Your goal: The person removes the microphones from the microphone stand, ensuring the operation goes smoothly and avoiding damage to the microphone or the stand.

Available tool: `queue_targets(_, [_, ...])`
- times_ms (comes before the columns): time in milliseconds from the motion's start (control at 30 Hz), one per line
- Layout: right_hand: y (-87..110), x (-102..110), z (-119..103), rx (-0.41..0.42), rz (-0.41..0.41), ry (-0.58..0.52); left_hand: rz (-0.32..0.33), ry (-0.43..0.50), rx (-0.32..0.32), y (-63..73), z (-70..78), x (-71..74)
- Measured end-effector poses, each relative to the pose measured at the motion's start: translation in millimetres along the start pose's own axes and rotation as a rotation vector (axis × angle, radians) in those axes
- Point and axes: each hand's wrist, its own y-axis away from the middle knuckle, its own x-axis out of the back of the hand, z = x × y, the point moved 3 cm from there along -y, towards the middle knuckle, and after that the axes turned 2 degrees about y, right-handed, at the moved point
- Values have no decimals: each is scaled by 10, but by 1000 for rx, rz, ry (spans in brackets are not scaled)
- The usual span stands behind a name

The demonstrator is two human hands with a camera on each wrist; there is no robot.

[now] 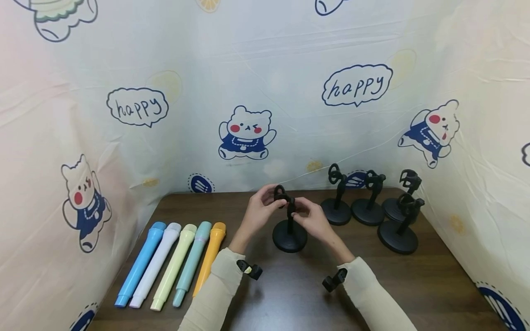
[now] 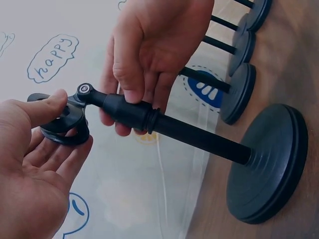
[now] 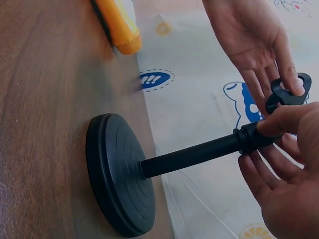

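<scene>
A black microphone stand (image 1: pixel 290 239) with a round base stands upright on the table between both hands. My left hand (image 1: pixel 258 209) pinches the ring-shaped clip (image 2: pixel 65 124) at its top, thumb on the upper side and fingers beneath. The thumb and fingers of my right hand (image 1: pixel 313 220) grip the thick collar (image 2: pixel 124 110) just below the clip's joint. In the right wrist view, the thin pole (image 3: pixel 194 157) runs from that collar down to the base (image 3: pixel 122 174). The clip holds nothing.
Several similar black stands (image 1: pixel 366 212) are grouped at the right back. On the left lie several microphone-shaped sticks side by side: blue (image 1: pixel 141 264), lilac (image 1: pixel 156 264), yellow (image 1: pixel 174 266), teal (image 1: pixel 192 262) and orange (image 1: pixel 211 253). A printed cloth (image 1: pixel 290 138) hangs behind the brown table (image 1: pixel 285 294).
</scene>
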Motion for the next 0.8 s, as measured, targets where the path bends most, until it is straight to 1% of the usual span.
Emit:
queue_targets(233, [-2,-9,0,-106,72,101,-1,-3,-13,0,-4,-5])
queue_targets(333, [-10,-21,7,-124,75,121,0,-11,-14,2,0,-7])
queue_targets(400, [-12,-26,11,-131,58,130,-2,-12,-11,2,1,-7])
queue_targets(467, [-15,-31,18,-129,25,126,-3,-11,-10,1,1,-7])
queue_targets(533, [-12,-30,17,-107,-15,118,-4,-10,-7,0,0,-6])
queue_targets(633, [-10,-21,9,-62,-59,78,-2,-9,-1,1,-1,-6])
queue_targets(700, [-6,-7,4,-38,-66,52,0,-10,1,4,2,-6])
queue_targets(800, [-2,13,2,-23,-62,15,-1,-10,-5,6,5,-6])
